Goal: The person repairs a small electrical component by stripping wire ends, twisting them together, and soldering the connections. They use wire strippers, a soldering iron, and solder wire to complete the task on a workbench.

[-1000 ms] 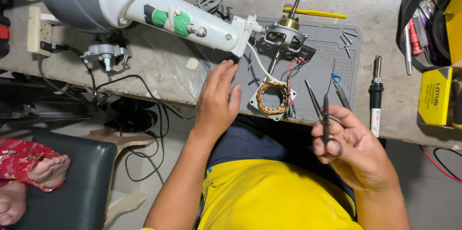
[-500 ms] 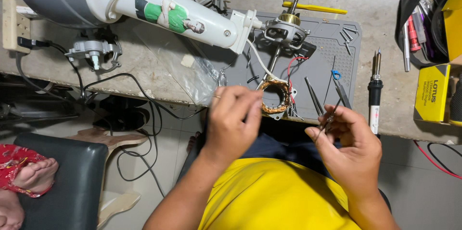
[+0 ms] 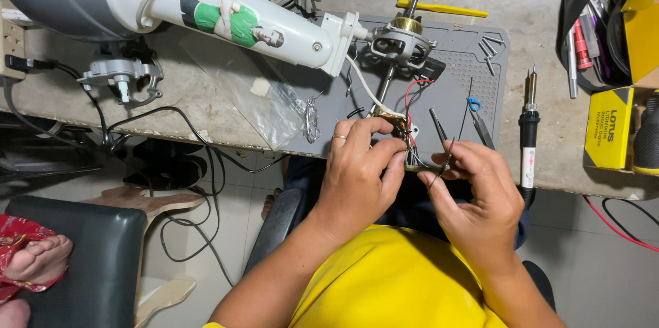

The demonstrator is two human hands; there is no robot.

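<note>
Left hand [image 3: 358,171] grip clenching copper motor coil [image 3: 396,124] at desk [image 3: 206,88] edge; right hand [image 3: 478,194] grip pinching tweezers [image 3: 443,160] just beside coil, over grey mat [image 3: 460,74], near soldering iron [image 3: 528,137].

Glossy white plastic fan housing [image 3: 226,16], matt grey rubbery mat [image 3: 456,77], rough concrete bench [image 3: 171,88], shiny metal tweezers [image 3: 441,158].

My left hand [image 3: 360,177] grips the copper motor coil [image 3: 395,124] at the desk [image 3: 206,105] edge, and my right hand [image 3: 480,194] pinches thin tweezers [image 3: 443,160] just beside it. A soldering iron [image 3: 527,137] lies right of the grey mat [image 3: 473,74], beneath the white fan neck [image 3: 261,26].
</note>
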